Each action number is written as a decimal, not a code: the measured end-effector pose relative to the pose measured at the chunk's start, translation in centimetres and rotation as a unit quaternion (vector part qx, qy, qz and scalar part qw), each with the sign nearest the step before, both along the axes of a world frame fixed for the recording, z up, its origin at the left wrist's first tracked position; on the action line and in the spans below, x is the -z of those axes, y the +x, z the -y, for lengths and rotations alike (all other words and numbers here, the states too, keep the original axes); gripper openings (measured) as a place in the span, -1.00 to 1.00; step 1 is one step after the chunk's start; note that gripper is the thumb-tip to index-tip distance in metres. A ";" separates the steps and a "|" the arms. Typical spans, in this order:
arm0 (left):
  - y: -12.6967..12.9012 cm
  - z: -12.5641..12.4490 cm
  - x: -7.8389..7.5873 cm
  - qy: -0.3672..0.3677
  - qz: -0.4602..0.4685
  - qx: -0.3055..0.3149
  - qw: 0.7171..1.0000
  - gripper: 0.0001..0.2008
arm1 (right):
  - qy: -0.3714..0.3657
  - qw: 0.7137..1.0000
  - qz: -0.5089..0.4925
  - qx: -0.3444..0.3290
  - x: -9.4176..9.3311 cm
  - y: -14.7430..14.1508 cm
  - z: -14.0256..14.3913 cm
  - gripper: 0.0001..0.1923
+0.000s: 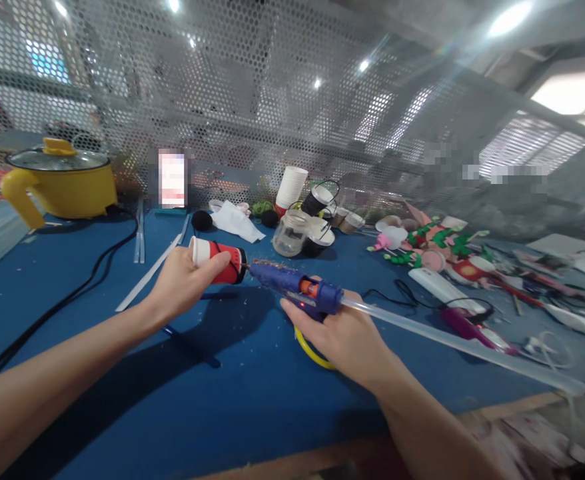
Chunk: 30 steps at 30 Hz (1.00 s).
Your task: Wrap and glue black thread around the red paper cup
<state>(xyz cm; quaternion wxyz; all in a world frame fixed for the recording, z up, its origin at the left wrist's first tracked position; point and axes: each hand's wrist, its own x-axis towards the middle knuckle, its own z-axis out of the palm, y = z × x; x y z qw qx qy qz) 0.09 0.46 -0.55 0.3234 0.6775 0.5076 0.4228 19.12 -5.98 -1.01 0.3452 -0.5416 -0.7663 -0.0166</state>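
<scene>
Two bare hands over a blue table top, each closed on something: left hand wrapped around a red paper cup, cup lying on its side in mid-air above the table, white rim toward the left, black band at the end facing right; right hand gripping a blue glue gun, fingers shut round the handle, nozzle touching the cup's black end. Clear glue stick jutting from the back of the gun, slanting away to the right. Yellow cord loop under the right hand. Further back: yellow pot with glass lid at far left, black cable running from it across the table, stack of white cups, clear jar, red and green craft pieces at right, perforated metal screen behind
</scene>
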 end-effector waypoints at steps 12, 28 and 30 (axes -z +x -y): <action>0.1 0.0 0.0 -0.023 -0.004 -0.028 0.999 -0.68 | -0.008 1.000 -0.006 -0.022 -0.1 -0.2 0.0 -0.82; -0.2 -0.2 0.5 0.066 -0.007 0.014 0.998 -0.69 | 0.018 0.999 0.029 -0.028 -0.3 -0.1 -0.1 -0.81; -0.2 -0.1 0.5 0.098 -0.021 0.020 0.995 -0.68 | 0.038 0.998 0.050 -0.030 -0.3 0.2 -0.2 -0.79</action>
